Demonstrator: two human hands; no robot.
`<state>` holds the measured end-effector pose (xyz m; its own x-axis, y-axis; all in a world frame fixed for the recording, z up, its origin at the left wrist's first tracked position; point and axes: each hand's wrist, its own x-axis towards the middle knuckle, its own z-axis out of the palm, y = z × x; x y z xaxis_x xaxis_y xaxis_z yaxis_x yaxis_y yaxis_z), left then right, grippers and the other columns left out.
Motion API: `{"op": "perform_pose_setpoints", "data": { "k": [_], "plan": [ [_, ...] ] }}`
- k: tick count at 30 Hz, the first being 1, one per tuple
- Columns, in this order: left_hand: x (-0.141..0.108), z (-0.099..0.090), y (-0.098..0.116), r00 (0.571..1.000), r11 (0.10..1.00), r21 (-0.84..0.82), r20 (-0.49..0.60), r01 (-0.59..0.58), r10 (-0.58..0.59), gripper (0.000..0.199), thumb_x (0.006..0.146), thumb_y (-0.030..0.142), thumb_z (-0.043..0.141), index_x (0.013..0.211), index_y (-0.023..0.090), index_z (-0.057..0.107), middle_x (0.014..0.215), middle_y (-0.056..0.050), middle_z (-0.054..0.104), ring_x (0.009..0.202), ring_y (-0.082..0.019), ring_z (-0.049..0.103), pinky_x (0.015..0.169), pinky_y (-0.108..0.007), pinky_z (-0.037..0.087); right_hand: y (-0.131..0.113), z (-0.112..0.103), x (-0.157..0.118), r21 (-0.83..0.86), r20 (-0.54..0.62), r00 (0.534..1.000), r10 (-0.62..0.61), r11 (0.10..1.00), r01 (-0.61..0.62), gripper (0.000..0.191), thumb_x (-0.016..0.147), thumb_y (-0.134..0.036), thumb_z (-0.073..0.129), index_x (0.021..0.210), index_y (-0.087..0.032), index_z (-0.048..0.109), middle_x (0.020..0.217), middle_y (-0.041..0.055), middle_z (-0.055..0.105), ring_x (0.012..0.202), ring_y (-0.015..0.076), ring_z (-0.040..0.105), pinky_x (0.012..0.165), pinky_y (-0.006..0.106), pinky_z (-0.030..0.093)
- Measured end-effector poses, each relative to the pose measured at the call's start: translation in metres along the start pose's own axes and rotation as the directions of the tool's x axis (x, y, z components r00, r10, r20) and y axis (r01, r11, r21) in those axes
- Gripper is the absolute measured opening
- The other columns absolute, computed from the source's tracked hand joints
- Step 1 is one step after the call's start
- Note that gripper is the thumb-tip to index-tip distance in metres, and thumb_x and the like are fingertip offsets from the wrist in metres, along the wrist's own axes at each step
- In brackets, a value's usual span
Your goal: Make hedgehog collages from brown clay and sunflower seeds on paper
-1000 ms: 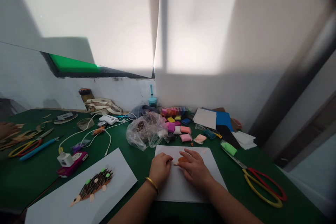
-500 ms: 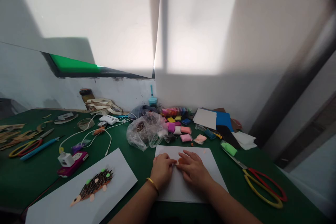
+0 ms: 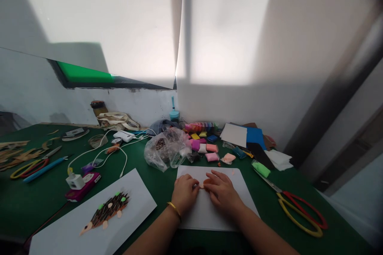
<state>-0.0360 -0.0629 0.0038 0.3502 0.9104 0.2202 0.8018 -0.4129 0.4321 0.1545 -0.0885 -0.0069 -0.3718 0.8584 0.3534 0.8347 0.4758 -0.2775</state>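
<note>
My left hand (image 3: pixel 184 193) and right hand (image 3: pixel 220 192) pinch a small orange clay piece (image 3: pixel 204 184) together, pressing it onto the white sheet (image 3: pixel 209 215). The sheet lies at the desk's (image 3: pixel 30 203) near edge.

A craft workspace: a green-covered table (image 3: pixel 36 203) holds clay packets (image 3: pixel 206 147), scissors (image 3: pixel 295 205) right of them, and a paper hedgehog collage (image 3: pixel 106 211) at left.

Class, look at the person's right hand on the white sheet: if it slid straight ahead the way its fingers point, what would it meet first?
The right hand points up and left, so it would probably first meet the orange clay piece at its fingertips, then the left hand; depth is uncertain.
</note>
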Motion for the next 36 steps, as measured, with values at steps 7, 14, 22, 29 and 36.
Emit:
{"op": "perform_pose_setpoints", "data": {
  "k": [7, 14, 22, 29, 36],
  "plan": [
    [0.001, -0.003, 0.000, 1.000, 1.000, -0.009, 0.026, 0.007, -0.007, 0.017, 0.079, 0.026, 0.054, 0.087, 0.023, 0.069, 0.089, -0.004, 0.060, 0.090, -0.018, 0.052, 0.081, -0.031, 0.034, -0.003, -0.001, -0.001, -0.009, 0.058, 0.998, -0.024, 1.000, 0.024, 0.046, 0.071, -0.018, 0.052, 0.112, -0.039, 0.060, 0.137, -0.0023, 0.045, 0.130, 0.0259, 0.030, 0.106, 0.051, 0.015],
    [-0.001, -0.001, -0.002, 1.000, 1.000, 0.018, 0.002, 0.010, -0.010, 0.018, 0.077, 0.022, 0.054, 0.084, 0.025, 0.070, 0.086, -0.002, 0.059, 0.088, -0.017, 0.052, 0.079, -0.029, 0.033, -0.008, -0.002, 0.000, -0.010, 0.094, 0.995, -0.026, 1.000, 0.027, 0.051, 0.071, -0.018, 0.050, 0.119, -0.036, 0.055, 0.138, 0.0002, 0.044, 0.131, 0.0247, 0.028, 0.107, 0.050, 0.013],
    [-0.001, -0.001, -0.001, 1.000, 1.000, 0.018, 0.006, 0.011, -0.011, 0.017, 0.076, 0.019, 0.054, 0.083, 0.024, 0.069, 0.087, -0.002, 0.059, 0.089, -0.017, 0.051, 0.079, -0.029, 0.033, -0.010, -0.003, 0.001, -0.031, 0.119, 0.992, -0.039, 0.999, 0.043, 0.051, 0.072, -0.018, 0.049, 0.120, -0.035, 0.055, 0.138, 0.0003, 0.043, 0.132, 0.0258, 0.027, 0.107, 0.050, 0.011],
    [0.001, -0.004, 0.000, 0.999, 0.999, 0.031, 0.025, 0.029, -0.029, 0.019, 0.078, 0.018, 0.051, 0.083, 0.023, 0.069, 0.088, -0.003, 0.060, 0.089, -0.017, 0.052, 0.078, -0.029, 0.033, -0.012, -0.002, 0.002, -0.059, 0.144, 0.989, -0.041, 0.997, 0.050, 0.058, 0.069, -0.015, 0.049, 0.123, -0.035, 0.051, 0.141, -0.0004, 0.039, 0.133, 0.0250, 0.025, 0.107, 0.050, 0.012],
    [0.001, -0.003, 0.000, 0.998, 0.998, 0.020, 0.025, 0.057, -0.058, 0.020, 0.079, 0.016, 0.050, 0.083, 0.022, 0.069, 0.088, -0.004, 0.060, 0.089, -0.017, 0.052, 0.079, -0.029, 0.033, -0.011, 0.000, 0.001, -0.053, 0.117, 0.992, -0.046, 0.997, 0.052, 0.053, 0.073, -0.018, 0.049, 0.122, -0.035, 0.052, 0.141, -0.0013, 0.038, 0.133, 0.0244, 0.024, 0.108, 0.049, 0.011]
  ]
}}
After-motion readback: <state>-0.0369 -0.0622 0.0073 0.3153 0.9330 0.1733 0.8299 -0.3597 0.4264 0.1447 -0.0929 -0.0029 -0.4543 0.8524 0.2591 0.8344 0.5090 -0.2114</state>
